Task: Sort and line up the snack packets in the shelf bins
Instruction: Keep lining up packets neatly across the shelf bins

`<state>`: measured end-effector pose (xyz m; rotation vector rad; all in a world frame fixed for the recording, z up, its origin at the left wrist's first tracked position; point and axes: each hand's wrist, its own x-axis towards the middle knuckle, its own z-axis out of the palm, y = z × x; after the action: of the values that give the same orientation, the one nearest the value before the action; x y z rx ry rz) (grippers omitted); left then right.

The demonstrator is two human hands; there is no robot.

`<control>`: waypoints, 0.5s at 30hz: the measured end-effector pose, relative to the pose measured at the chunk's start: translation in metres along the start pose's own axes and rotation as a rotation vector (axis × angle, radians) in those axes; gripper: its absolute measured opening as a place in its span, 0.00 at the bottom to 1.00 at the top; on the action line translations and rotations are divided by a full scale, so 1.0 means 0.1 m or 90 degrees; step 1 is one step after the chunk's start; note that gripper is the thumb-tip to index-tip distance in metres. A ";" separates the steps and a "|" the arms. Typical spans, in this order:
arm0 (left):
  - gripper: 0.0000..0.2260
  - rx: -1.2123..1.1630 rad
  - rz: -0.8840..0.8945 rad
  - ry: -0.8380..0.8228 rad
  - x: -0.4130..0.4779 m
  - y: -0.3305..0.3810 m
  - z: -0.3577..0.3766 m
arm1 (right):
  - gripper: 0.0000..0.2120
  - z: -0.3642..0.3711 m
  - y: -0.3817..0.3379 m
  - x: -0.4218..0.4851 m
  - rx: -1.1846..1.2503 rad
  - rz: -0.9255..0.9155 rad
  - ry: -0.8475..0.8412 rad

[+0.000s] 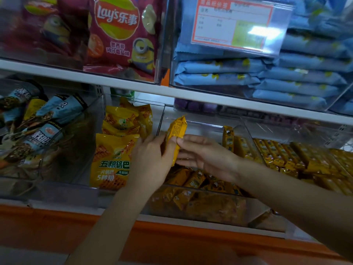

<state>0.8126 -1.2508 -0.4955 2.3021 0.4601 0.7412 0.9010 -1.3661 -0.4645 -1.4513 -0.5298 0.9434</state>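
Both hands on one yellow packet (176,134), held upright over the middle bin (193,122), above its left half.
Left hand (152,159): back to camera, fingers wrapped round the packet's left edge and lower end.
Right hand (206,157): thumb pressed on the packet's front, index behind it, a pinch. The other fingers lie fairly straight beneath, pointing left.
The packet's top seal sticks up clear of both hands, and the side with fine print faces the camera.

Inside the middle bin: loose small yellow packets (194,180) in a jumble at mixed angles, not lined up. One upright packet (228,138) leans at the bin's back right corner.

Right of the middle bin: lined-up yellow packets (286,155) in neat rows, in the neighbouring bin.
Left of the middle bin: large yellow bags (112,159) with green lettering, standing one behind another.
Further left: blue-and-brown wrappers (47,115), piled unevenly.
Behind the middle bin: purple items (194,107), blurred, can't tell what they are.

Above the middle bin: white shelf board (133,81). On it, a red Lay's bag (118,35) to the left and stacked blue packets (286,73) to the right, with a price tag (233,25) on the front of their bin.
Below the middle bin: orange shelf edge (172,241).
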 end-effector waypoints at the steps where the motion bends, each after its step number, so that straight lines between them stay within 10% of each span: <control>1: 0.27 -0.013 0.001 -0.008 0.01 -0.01 -0.01 | 0.10 -0.02 0.01 0.01 0.007 -0.004 0.015; 7: 0.14 -0.087 0.036 -0.006 -0.09 -0.08 -0.07 | 0.16 -0.15 -0.06 -0.04 -0.048 -0.023 0.094; 15: 0.24 -0.088 0.050 0.005 -0.09 -0.06 -0.04 | 0.10 -0.05 0.03 -0.08 -0.113 -0.055 0.083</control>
<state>0.8025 -1.2487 -0.5007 2.1987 0.3140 0.7956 0.8999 -1.3753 -0.4657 -1.6243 -0.5861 0.7425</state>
